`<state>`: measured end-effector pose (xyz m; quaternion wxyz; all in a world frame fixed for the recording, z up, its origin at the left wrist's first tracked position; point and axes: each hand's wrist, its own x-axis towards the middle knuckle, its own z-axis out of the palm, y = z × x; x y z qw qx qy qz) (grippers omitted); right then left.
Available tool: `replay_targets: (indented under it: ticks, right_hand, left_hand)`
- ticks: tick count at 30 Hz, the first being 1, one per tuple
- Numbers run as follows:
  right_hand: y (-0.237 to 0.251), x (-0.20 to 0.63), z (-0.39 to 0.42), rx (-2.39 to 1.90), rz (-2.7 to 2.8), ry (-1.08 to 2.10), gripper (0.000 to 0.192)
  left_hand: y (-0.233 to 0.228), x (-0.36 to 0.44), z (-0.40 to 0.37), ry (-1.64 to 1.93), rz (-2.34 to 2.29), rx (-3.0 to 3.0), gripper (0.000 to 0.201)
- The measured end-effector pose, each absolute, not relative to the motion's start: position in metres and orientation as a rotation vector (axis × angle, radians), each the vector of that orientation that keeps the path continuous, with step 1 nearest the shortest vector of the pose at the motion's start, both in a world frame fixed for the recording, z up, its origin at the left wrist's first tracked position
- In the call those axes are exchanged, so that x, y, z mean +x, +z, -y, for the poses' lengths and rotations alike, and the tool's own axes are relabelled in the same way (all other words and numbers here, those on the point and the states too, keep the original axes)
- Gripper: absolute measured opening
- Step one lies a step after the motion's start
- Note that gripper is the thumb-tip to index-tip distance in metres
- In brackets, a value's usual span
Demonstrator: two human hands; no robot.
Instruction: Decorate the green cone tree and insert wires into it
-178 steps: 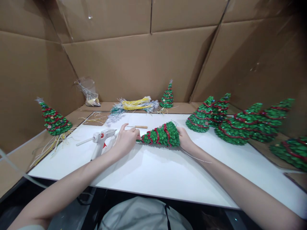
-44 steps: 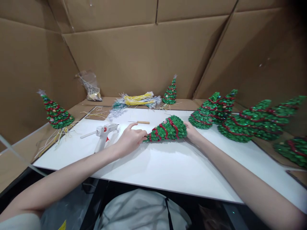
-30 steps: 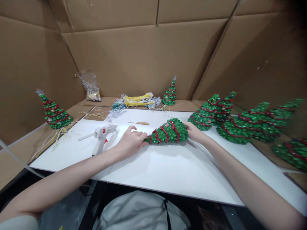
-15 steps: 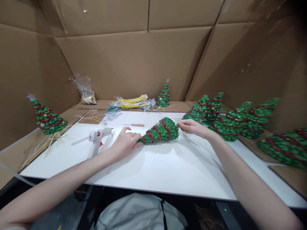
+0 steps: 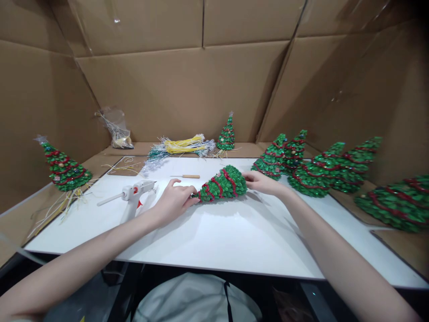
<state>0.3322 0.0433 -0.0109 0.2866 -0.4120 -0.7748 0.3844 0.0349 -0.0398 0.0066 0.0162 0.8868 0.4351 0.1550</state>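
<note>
A small green artificial Christmas tree (image 5: 223, 184) with red garland lies on its side on the white board (image 5: 208, 241). Its tip points left and its wide base right. My left hand (image 5: 176, 199) is closed on the tip with thumb and fingers, the index finger raised. At the base, my right hand (image 5: 259, 182) has its fingers bent together against the underside. What these fingers hold, if anything, is hidden. To the left of my left hand a white hot glue gun (image 5: 134, 193) stands on the board, a glue stick out of its back.
Behind lie a wooden-handled awl (image 5: 190, 176), a bundle of yellow and white wires (image 5: 184, 145) and a plastic bag (image 5: 119, 129). Starred trees stand at the left (image 5: 63, 167) and back (image 5: 226, 133). Several more trees (image 5: 313, 172) stand on the right. Cardboard walls (image 5: 167, 89) enclose the board.
My right hand has moved left, up against the tree's base; before, it was a little apart from it, pinching something thin. The left hand keeps its hold. The whole view has shifted slightly.
</note>
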Motion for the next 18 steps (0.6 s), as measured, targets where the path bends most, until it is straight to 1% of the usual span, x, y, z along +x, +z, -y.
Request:
replay_targets:
  ticks: [4, 6, 13, 18]
  right_hand:
    - [-0.013, 0.321, -0.05, -1.084, 2.174, 1.044, 0.026]
    - [-0.012, 0.317, -0.052, -1.071, 2.193, 1.063, 0.028]
    - [-0.019, 0.311, -0.057, -1.0, 2.087, 1.133, 0.015]
    - [-0.029, 0.307, -0.053, -0.996, 1.898, 1.155, 0.018]
  left_hand:
    - [0.01, 0.037, 0.036, 0.428, -1.374, 2.707, 0.016]
    - [0.012, 0.038, 0.035, 0.401, -1.394, 2.691, 0.016]
    - [0.014, 0.041, 0.03, 0.362, -1.431, 2.665, 0.015]
    - [0.013, 0.043, 0.027, 0.363, -1.419, 2.687, 0.015]
